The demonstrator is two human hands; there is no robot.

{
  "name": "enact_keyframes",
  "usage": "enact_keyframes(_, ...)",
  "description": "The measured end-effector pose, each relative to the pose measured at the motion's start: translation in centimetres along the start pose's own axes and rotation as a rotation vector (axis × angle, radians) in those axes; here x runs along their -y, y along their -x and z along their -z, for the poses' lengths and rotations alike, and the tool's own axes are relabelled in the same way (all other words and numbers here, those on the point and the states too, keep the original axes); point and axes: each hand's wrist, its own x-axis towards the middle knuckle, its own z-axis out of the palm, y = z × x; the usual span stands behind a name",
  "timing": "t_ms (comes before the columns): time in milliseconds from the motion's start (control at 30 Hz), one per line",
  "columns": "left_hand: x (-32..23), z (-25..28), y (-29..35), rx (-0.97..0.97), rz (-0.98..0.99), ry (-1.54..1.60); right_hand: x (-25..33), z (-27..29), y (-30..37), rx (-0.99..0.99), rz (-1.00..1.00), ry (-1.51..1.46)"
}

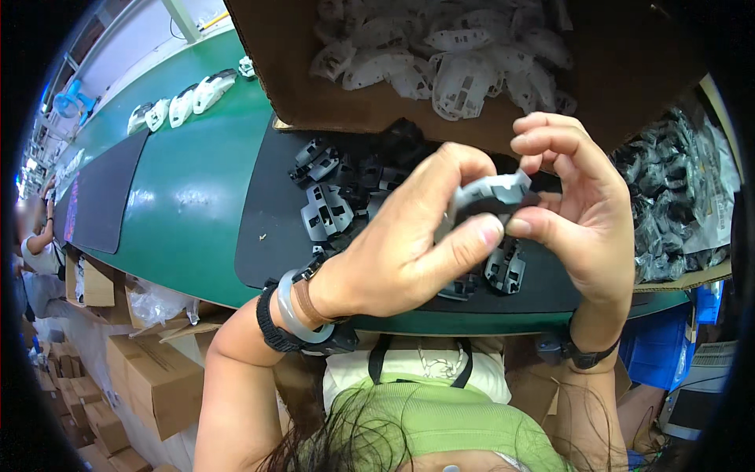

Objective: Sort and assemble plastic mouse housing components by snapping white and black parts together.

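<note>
Both my hands are raised over the dark mat (pixel 263 228), working on a small white-and-black curved plastic shell (pixel 497 187), shaped like a computer mouse cover. My left hand (pixel 397 244) is closed round its left side, thumb along the near edge. My right hand (pixel 586 208) grips its right end with curled fingers and thumb; the exact contact is partly hidden. Beneath and behind my hands lie several loose black-and-grey moulded plastic parts (pixel 326 212). Past them, a tilted cardboard box (pixel 275 86) holds a heap of translucent white plastic shells (pixel 464 82).
To the right stands a box of bagged dark parts (pixel 668 204), with a blue bin (pixel 657 346) below. White-and-black shells (pixel 185 104) sit in a row on the green table (pixel 197 189). Cartons (pixel 153 381) stand on the floor at left; another person (pixel 39 244) sits at far left.
</note>
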Motion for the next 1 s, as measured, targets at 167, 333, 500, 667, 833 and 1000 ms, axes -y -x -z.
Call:
enact_keyframes(167,0.6,0.6,-0.1,-0.072,0.001,0.071,-1.6,-0.1,-1.1,0.088,-0.103,-0.217)
enact_keyframes(333,0.9,1.2,-0.5,0.113,-0.189,-0.26,-1.4,0.1,-0.2,0.077,-0.13,-0.219)
enact_keyframes(500,1.1,1.8,-0.7,0.151,-0.335,-0.381,-4.0,0.3,-0.1,0.178,-0.111,-0.503)
enact_keyframes(667,1.5,0.3,-0.6,-0.08,-0.204,-0.191,-4.1,-1.9,0.3,-0.116,0.106,0.029)
enact_keyframes(833,2.2,1.5,-0.5,0.006,-0.322,-0.27,-5.0,-2.7,0.9,0.107,0.218,0.187)
enact_keyframes(1000,2.7,0.9,-1.2,0.027,-0.247,-0.214,-6.8,-1.2,0.4,-0.091,0.646,0.398)
